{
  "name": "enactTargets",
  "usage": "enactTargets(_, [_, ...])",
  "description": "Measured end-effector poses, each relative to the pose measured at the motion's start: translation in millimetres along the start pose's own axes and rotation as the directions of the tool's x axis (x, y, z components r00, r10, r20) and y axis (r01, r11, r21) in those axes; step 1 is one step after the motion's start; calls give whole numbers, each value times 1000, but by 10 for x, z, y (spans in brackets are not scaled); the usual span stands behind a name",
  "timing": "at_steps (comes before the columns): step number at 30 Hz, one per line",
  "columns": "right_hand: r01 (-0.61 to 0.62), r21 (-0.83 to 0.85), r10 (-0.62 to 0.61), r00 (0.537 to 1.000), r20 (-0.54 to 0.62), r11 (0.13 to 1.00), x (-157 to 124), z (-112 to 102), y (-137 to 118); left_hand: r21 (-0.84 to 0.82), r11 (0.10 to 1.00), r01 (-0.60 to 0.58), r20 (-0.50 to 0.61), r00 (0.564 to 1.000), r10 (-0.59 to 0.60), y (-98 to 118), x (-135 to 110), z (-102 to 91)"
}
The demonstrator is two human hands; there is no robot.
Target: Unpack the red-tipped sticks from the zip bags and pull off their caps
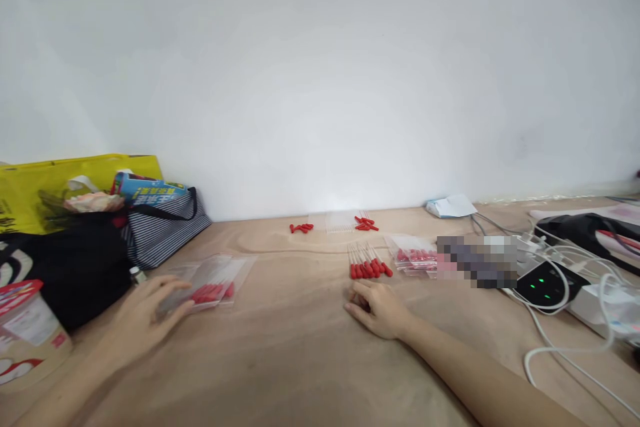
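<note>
My left hand [145,313], slightly blurred, reaches over the left end of a clear zip bag [243,273] on the table. Its thumb and fingers are apart, with the bag's edge between them, not pinched. Several red-handled pieces [213,293] show inside that bag. My right hand [377,309] rests on the table with its fingers curled in and nothing visible in them. Just beyond its fingertips lies a fanned row of thin metal tools with red handles [369,269]; their exact kind is too small to tell.
Farther back are two small groups of red-handled pieces [301,228] beside a clear sheet [340,221]. Stacked zip bags [415,257] lie right of centre. Cables [545,340] and a black device [547,287] occupy the right. Bags [170,227] and a tub [30,340] stand left.
</note>
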State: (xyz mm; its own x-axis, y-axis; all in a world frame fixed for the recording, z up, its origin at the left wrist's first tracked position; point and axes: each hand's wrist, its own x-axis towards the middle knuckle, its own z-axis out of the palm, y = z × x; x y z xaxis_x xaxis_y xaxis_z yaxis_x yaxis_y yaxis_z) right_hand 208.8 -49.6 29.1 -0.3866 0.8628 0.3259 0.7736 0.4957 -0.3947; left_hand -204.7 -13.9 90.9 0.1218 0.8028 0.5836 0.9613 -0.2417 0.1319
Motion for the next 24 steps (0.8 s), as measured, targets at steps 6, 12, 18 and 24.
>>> enactTargets(6, [3,-1,-3,1000,9,1000,-3,-11,-9,103,905,-413,42,911,411,-166,-161,261])
enactTargets(12, [-1,-12,0,1000,-5,1000,-1,-6,-19,159,834,-529,-127,827,548,-106,-8,355])
enactTargets(18, [5,-14,-6,1000,-4,1000,3,-15,-22,-14,797,-604,-213,781,588,867,42,343])
enactTargets(24, [-5,-17,5,1000,-3,1000,1,-26,-25,-289,736,-613,-116,785,608,1852,-178,698])
